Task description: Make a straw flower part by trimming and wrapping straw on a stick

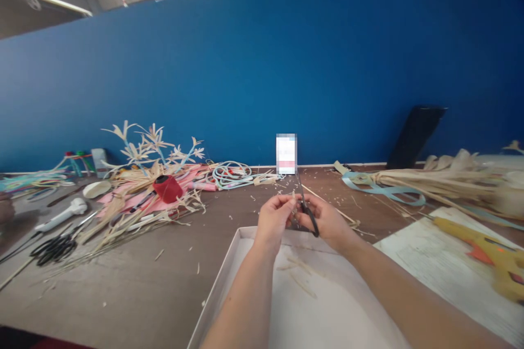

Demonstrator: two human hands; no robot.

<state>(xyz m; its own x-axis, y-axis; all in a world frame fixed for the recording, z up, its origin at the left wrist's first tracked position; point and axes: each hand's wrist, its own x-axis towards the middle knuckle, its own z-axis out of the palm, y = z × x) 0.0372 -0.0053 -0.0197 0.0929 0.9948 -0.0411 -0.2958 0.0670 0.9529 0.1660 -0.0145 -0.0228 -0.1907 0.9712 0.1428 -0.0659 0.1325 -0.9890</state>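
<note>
My left hand [273,219] is closed in a pinch on a small pale dried-leaf strip [293,202], partly covered by the fingers. Close beside it, my right hand [325,219] grips black-handled scissors [314,223], their blades pointing up and away from me. Whether the blades touch the strip cannot be made out. Both hands hover over the far rim of a shallow white box [223,278]. Inside the box lie a few thin dried strips [303,284].
A yellow glue gun [483,245] rests on paper [413,262] at right, before a bundle of dried leaves [442,177]. Leftward lie a red thread spool [168,190], more black scissors [57,249] and husk flowers [141,150]. A lit phone [286,155] stands against the blue partition [245,65].
</note>
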